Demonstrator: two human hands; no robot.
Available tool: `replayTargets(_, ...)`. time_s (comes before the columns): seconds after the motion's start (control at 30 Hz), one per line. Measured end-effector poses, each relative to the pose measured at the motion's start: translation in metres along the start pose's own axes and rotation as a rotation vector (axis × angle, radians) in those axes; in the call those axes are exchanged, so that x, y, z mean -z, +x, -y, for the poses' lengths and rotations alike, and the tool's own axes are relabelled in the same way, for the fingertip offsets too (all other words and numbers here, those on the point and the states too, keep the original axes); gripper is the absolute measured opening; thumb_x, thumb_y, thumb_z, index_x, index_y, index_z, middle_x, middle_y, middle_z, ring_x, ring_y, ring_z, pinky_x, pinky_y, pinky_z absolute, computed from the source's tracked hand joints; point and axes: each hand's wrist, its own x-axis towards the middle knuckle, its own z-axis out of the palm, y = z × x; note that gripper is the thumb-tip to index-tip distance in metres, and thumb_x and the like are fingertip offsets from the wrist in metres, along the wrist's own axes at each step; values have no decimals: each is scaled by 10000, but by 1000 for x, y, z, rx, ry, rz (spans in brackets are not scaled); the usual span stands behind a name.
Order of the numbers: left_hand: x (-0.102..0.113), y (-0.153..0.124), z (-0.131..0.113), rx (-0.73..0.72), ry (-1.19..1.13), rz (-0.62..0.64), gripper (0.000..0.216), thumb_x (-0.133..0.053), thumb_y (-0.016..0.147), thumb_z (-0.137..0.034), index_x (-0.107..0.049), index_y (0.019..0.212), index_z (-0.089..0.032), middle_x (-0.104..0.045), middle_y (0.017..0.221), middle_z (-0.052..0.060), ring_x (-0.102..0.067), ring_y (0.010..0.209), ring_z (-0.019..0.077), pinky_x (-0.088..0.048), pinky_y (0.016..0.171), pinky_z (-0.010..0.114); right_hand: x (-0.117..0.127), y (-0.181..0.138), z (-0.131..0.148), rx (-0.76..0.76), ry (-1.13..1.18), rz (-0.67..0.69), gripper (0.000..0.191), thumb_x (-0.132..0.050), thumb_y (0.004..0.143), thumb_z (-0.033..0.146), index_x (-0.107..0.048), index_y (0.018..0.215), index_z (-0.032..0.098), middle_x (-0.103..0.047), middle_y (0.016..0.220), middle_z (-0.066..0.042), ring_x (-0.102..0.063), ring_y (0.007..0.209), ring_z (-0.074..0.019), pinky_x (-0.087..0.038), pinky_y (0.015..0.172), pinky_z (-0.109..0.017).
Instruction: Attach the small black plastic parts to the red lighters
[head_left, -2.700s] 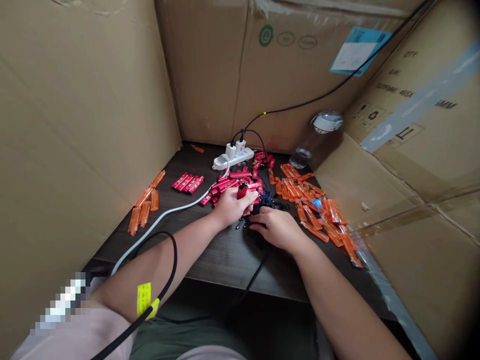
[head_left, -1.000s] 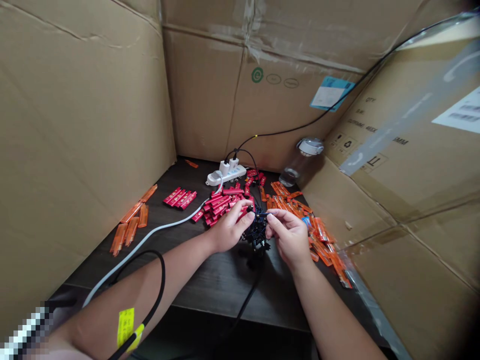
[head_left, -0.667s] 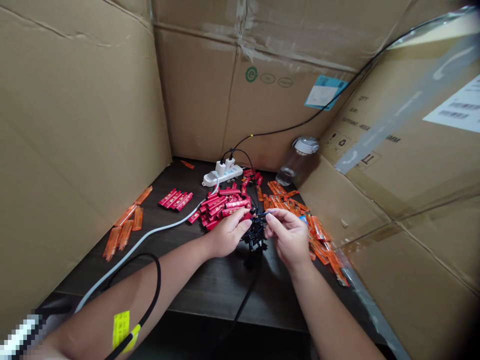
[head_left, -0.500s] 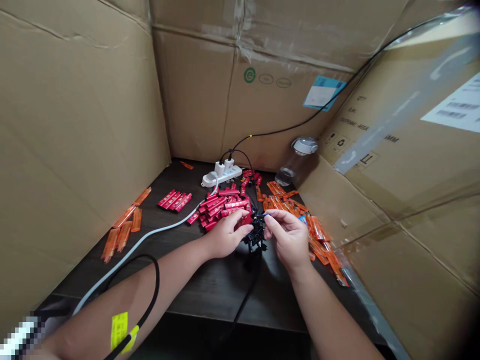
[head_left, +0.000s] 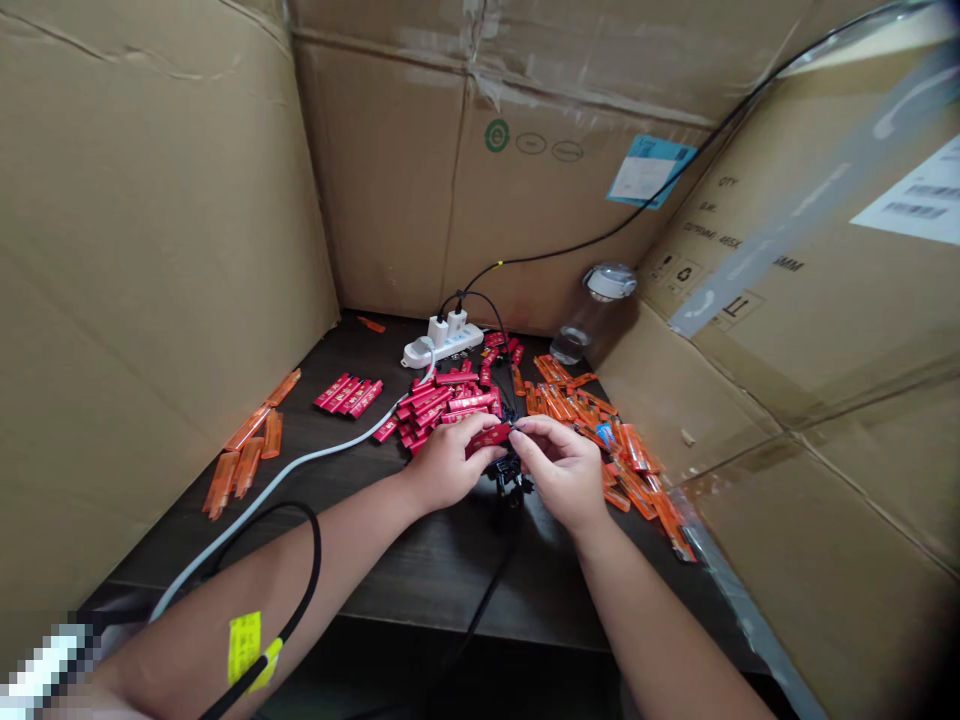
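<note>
My left hand grips a flat red lighter casing between thumb and fingers. Against the casing's right end, my right hand pinches a small dark part, mostly hidden by the fingertips. Below both hands lies a heap of small black parts. Just beyond my left hand is a pile of red lighter casings. To the right of my right hand, clear orange lighter bodies are spread along the table.
A white power strip with plugs stands at the back, its pale cable crossing the table's left side. A clear bottle is at back right. Several red casings and orange bodies lie left. Cardboard walls enclose the table.
My right hand has shifted slightly left, bringing the small dark part against the red casing. The casing in my left hand now shows more clearly between both hands.
</note>
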Motion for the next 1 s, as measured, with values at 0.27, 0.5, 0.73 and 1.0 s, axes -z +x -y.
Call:
replayTargets(0.27, -1, 0, 3, -211, 155, -97, 210, -588, 855, -211, -628, 1061, -201, -710, 986, 68, -673, 913, 198, -528, 822, 320, -2, -2, 2, -39, 34, 20, 155, -679, 782, 323, -672, 791, 168, -617, 709, -13, -515, 454, -85, -442, 421, -220)
replayTargets(0.5, 1, 1, 3, -298, 141, -101, 204, -564, 880, -214, -654, 1062, -194, -710, 977, 79, -671, 923, 192, -529, 840, 321, -1, -2, 0, 10, 50, 33, 122, -685, 776, 289, -690, 760, 168, -648, 777, -31, -526, 487, -82, -440, 426, -212)
replayTargets(0.73, -3, 1, 3, -142, -140, -44, 238, -630, 836, -266, -684, 1051, -179, -724, 965, 65, -679, 867, 183, -552, 790, 308, 1, 0, 1, -42, 116, 67, 145, -714, 757, 311, -705, 763, 167, -652, 737, -25, -520, 461, -84, -445, 426, -227)
replayTargets(1.0, -4, -1, -5, -33, -275, -35, 275, -673, 795, -298, -698, 1032, -161, -734, 981, 71, -684, 878, 200, -564, 801, 326, 0, -7, 9, 145, 46, 42, 75, -636, 827, 242, -659, 780, 189, -623, 816, -55, -590, 667, -146, -466, 501, -238)
